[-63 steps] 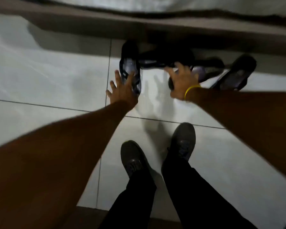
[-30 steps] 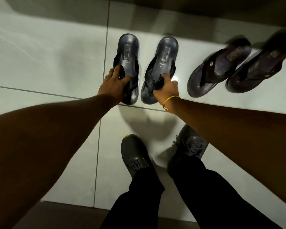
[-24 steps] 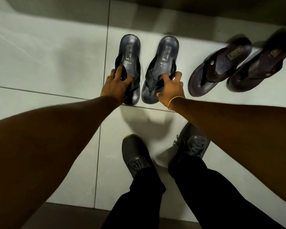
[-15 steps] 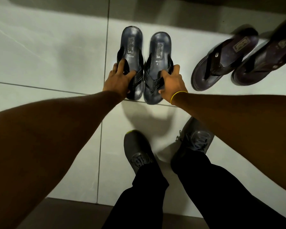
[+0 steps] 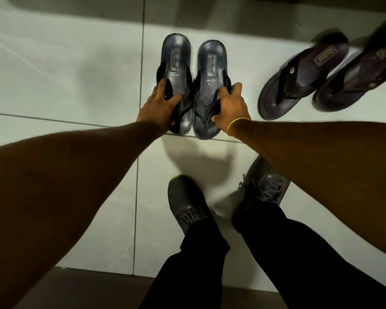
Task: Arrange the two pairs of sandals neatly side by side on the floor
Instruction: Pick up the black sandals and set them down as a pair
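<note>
Two black sandals (image 5: pixel 194 85) touching, parallel; left hand (image 5: pixel 158 108), right hand (image 5: pixel 231 108) each grip one.

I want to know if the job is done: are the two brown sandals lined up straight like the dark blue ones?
No, the brown sandals lie slanted off to the right, while the dark blue sandals sit straight and close together.

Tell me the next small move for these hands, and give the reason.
Probably let go of the black pair and reach for the brown pair. The left hand and right hand each grip a black sandal, and its mate already lies parallel and close beside it. The brown sandals lie angled to the right, out of line with the black ones.
</note>
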